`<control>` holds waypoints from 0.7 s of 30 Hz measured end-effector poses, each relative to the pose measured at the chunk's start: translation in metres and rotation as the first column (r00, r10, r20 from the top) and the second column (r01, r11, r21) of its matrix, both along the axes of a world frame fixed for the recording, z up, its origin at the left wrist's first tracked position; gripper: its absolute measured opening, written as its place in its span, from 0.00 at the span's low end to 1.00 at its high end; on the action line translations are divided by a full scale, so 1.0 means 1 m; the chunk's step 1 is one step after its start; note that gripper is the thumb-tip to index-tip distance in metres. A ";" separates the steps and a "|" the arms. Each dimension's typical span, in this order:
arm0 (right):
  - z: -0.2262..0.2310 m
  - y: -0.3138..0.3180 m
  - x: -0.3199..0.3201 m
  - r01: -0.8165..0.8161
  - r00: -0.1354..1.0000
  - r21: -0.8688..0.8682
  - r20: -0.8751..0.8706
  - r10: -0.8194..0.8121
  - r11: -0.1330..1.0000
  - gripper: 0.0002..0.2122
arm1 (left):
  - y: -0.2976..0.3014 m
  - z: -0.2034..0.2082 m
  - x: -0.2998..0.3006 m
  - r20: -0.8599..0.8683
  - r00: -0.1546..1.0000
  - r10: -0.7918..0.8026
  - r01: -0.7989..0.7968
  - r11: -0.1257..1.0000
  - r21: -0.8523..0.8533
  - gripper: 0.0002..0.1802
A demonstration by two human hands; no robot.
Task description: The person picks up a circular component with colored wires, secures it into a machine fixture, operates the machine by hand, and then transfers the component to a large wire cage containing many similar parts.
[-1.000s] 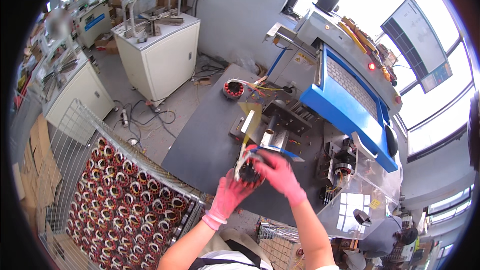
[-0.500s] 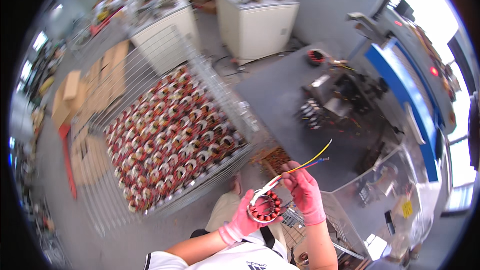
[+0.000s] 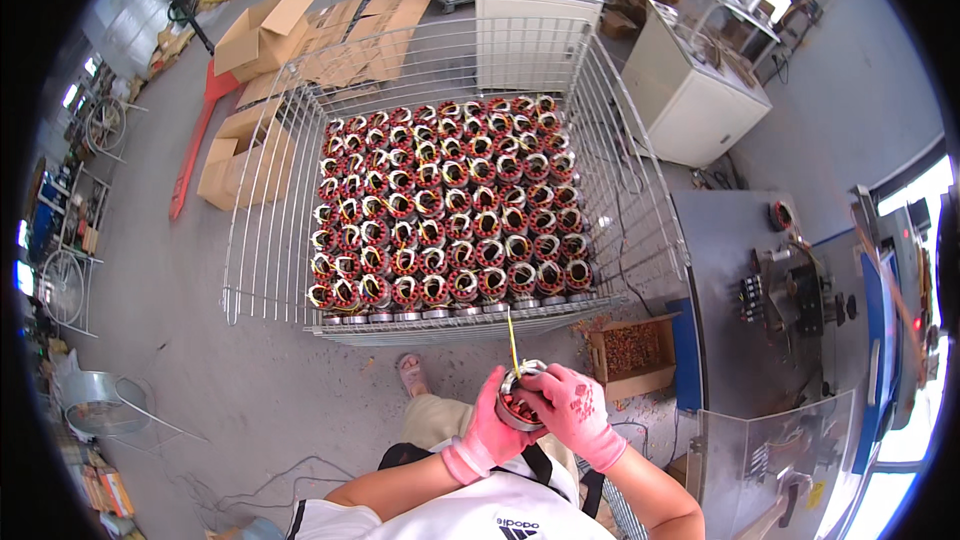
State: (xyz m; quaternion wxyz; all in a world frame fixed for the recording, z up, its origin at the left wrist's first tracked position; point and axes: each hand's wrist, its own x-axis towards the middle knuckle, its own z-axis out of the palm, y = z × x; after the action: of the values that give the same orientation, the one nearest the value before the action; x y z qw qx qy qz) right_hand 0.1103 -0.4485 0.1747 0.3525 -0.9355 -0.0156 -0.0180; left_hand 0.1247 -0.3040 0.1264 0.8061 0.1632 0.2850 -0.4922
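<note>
In front of my body my left hand (image 3: 488, 437), in a pink glove, grips a ring-shaped motor stator (image 3: 519, 422) with red-brown windings by its left side. My right hand (image 3: 574, 412), gloved in the same pink, lies over the right side of the ring, its fingers bent onto the top and inner edge. Its fingertips are partly hidden. From the stator a yellow lead wire (image 3: 513, 338) points away toward a wire cage. Rows of similar stators (image 3: 430, 205) with white-sleeved leads fill that cage.
The wire cage (image 3: 640, 120) stands ahead. A grey workbench (image 3: 715, 230) at right bears a fixture (image 3: 790, 290) and a single stator (image 3: 780, 215). Below it sits a carton of scraps (image 3: 632, 358). Open cartons (image 3: 262, 32) and a red pallet jack (image 3: 190, 155) are at left.
My view has swung left from the workbench to the cage. My right hand has come off the lead wires and down onto the stator; my left hand still holds it.
</note>
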 end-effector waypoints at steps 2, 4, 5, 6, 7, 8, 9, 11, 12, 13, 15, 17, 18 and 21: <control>-0.005 0.027 0.025 -0.128 0.955 0.176 -0.244 0.169 0.976 0.10 | 0.040 -0.013 0.017 -0.019 0.996 0.082 -0.083 0.991 -0.100 0.34; -0.017 0.063 0.051 -0.282 0.895 0.233 -0.285 0.342 0.931 0.12 | 0.087 -0.036 0.035 -0.082 0.989 0.125 -0.135 0.983 -0.126 0.36; -0.012 0.083 0.070 -0.387 0.817 0.258 -0.348 0.459 0.885 0.14 | 0.114 -0.047 0.043 -0.051 0.990 0.130 -0.137 0.975 -0.173 0.34; -0.021 0.099 0.084 -0.497 0.763 0.202 -0.360 0.536 0.844 0.17 | 0.134 -0.060 0.047 -0.031 0.990 0.136 -0.140 0.963 -0.232 0.33; -0.046 0.117 0.092 -0.524 0.755 0.228 -0.322 0.571 0.821 0.18 | 0.151 -0.072 0.054 -0.012 0.989 0.147 -0.144 0.947 -0.289 0.32; -0.067 0.129 0.097 -0.553 0.741 0.252 -0.288 0.607 0.794 0.18 | 0.160 -0.062 0.068 -0.075 0.983 0.167 -0.175 0.978 -0.112 0.32; -0.067 0.149 0.115 -0.566 0.692 0.282 -0.348 0.632 0.775 0.18 | 0.175 -0.065 0.078 -0.024 0.980 0.200 -0.201 0.979 -0.041 0.31; -0.079 0.177 0.143 -0.525 0.673 0.302 -0.425 0.605 0.796 0.17 | 0.204 -0.082 0.099 -0.066 0.970 0.233 -0.238 0.968 -0.080 0.33; -0.084 0.188 0.158 -0.480 0.637 0.329 -0.507 0.581 0.813 0.16 | 0.221 -0.094 0.118 -0.074 0.972 0.222 -0.231 0.857 -0.460 0.32; -0.117 0.198 0.163 -0.456 0.695 0.351 -0.433 0.574 0.818 0.15 | 0.232 -0.099 0.128 -0.066 0.978 0.200 -0.210 0.952 -0.222 0.30; -0.140 0.214 0.192 -0.107 0.645 0.405 -0.667 0.373 0.908 0.13 | 0.245 -0.119 0.133 0.041 0.983 0.177 -0.182 0.955 0.234 0.24; -0.170 0.228 0.231 0.254 0.675 0.272 -0.737 0.032 0.928 0.11 | 0.273 -0.139 0.126 0.104 0.971 0.214 -0.235 0.931 0.278 0.23; -0.240 0.217 0.239 0.411 0.628 0.335 -0.778 0.003 0.848 0.13 | 0.288 -0.150 0.117 0.121 0.968 0.221 -0.248 0.924 0.290 0.24; -0.316 0.226 0.308 0.375 0.689 0.209 -0.714 -0.121 0.903 0.20 | 0.320 -0.180 0.083 0.122 0.949 0.290 -0.315 0.865 0.390 0.26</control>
State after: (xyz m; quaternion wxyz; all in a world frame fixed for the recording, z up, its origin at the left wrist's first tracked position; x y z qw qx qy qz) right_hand 0.4182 -0.2226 -0.1414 0.4827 -0.7926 0.2478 0.2782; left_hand 0.2076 0.0156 -0.0532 0.8300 0.2942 0.3787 -0.2849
